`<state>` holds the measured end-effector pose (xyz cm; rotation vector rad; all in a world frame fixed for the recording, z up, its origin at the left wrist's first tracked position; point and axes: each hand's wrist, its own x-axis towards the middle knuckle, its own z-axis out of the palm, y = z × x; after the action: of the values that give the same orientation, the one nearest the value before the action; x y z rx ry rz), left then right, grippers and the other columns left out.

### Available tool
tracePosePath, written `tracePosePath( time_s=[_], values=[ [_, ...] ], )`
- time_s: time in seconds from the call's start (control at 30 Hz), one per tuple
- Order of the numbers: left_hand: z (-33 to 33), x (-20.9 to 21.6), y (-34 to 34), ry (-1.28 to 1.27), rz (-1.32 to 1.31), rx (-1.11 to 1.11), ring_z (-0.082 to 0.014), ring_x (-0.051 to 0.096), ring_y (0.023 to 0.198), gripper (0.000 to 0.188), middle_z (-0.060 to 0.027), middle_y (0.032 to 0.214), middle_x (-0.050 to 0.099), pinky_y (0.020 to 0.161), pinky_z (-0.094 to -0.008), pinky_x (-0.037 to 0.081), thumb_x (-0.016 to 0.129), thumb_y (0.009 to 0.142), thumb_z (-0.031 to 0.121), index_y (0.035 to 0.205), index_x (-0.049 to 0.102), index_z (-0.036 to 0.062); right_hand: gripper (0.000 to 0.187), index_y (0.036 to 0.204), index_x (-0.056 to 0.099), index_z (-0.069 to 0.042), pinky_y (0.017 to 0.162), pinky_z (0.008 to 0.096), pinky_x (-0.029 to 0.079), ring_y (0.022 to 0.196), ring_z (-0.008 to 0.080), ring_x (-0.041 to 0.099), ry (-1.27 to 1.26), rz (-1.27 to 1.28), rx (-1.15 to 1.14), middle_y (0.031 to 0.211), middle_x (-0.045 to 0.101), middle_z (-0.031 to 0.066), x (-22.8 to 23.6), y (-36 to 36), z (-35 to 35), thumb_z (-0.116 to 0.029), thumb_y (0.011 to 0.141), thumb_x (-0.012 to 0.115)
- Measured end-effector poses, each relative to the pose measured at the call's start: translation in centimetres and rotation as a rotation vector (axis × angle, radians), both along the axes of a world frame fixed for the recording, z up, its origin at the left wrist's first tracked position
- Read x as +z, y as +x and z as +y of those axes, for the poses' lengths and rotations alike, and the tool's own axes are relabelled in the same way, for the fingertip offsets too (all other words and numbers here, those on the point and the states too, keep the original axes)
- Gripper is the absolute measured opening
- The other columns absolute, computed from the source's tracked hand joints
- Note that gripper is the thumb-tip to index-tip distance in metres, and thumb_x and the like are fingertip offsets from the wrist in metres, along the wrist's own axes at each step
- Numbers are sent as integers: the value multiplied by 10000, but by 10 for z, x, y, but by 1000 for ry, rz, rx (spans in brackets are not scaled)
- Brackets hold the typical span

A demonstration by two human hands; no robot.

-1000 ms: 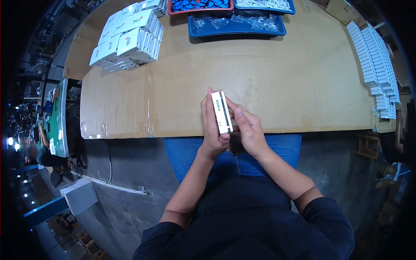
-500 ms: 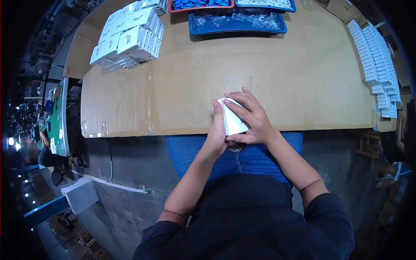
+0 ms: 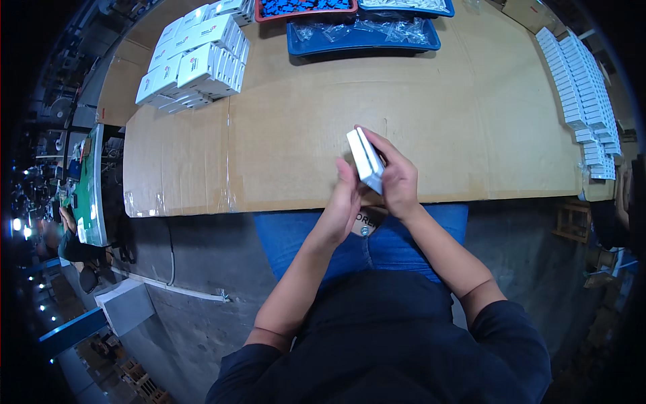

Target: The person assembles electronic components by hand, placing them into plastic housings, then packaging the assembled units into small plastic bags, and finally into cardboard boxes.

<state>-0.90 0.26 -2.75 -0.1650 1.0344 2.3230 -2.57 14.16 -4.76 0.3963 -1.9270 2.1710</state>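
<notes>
A small white flat box [image 3: 364, 159] is tilted on its edge above the near part of the table, a narrow side with a dark seam turned up. My right hand [image 3: 400, 180] grips it from the right, fingers along its far side. Close by on the left, my left hand [image 3: 343, 204] has its thumb raised and apart from its fingers. Those fingers reach toward the box's lower end; whether they touch it I cannot tell.
Cardboard covers the table [image 3: 303, 128]. White boxes [image 3: 195, 60] are stacked at the far left, and tall rows of small white boxes [image 3: 582, 94] stand at the right. At the back are a blue tray [image 3: 363, 48] of clear plastic pieces and a red tray [image 3: 306, 17] of blue pieces.
The white box has turned from its broad face onto its narrow edge and moved slightly away from me. My left hand has loosened from it, while my right hand has taken its side.
</notes>
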Motion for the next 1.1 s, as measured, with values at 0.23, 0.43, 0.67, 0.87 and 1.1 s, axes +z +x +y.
tracePosePath(
  time_s=[0.23, 0.43, 0.67, 0.87, 1.1],
  values=[
    [1, -1, -6, -386, 290, 111, -203, 503, 1367, 591, -125, 1482, 500, 1151, -344, 390, 529, 1104, 195, 1607, 273, 20, 726, 1499, 500, 71, 1235, 405, 311, 1503, 334, 408, -28, -170, 44, 1619, 426, 218, 14, 2, -8, -535, 1119, 376],
    [-10, -14, -14, -309, 77, 305, -180, 641, 1143, 589, -105, 1271, 621, 990, -380, 548, 336, 1125, 545, 1426, 476, 58, 542, 1520, 519, -19, 1157, 404, 435, 1453, 381, 488, 382, 40, 187, 1607, 442, 233, 12, 2, 7, -147, 1001, 607],
    [-3, -17, -14, -381, 75, 345, -129, 609, 1108, 582, -74, 1201, 613, 932, -314, 519, 363, 1122, 549, 1391, 494, 50, 545, 1507, 531, -23, 1053, 407, 537, 1317, 368, 613, 639, 218, 114, 1528, 543, 210, 6, -3, 7, -161, 990, 632],
    [2, -19, -12, -407, 71, 379, -146, 538, 1073, 492, -81, 1186, 553, 946, -316, 456, 360, 1146, 437, 1384, 463, 19, 542, 1487, 528, 19, 976, 410, 584, 1212, 386, 677, 598, 224, 99, 1471, 587, 233, -4, -1, 5, -143, 983, 643],
    [5, -15, -11, -451, 88, 401, -135, 533, 1028, 480, -64, 1115, 562, 927, -310, 454, 360, 1147, 434, 1323, 505, 12, 480, 1469, 532, 42, 814, 424, 609, 953, 394, 741, 594, 236, 47, 1328, 661, 262, -7, 4, -2, -80, 1007, 586]
  ],
)
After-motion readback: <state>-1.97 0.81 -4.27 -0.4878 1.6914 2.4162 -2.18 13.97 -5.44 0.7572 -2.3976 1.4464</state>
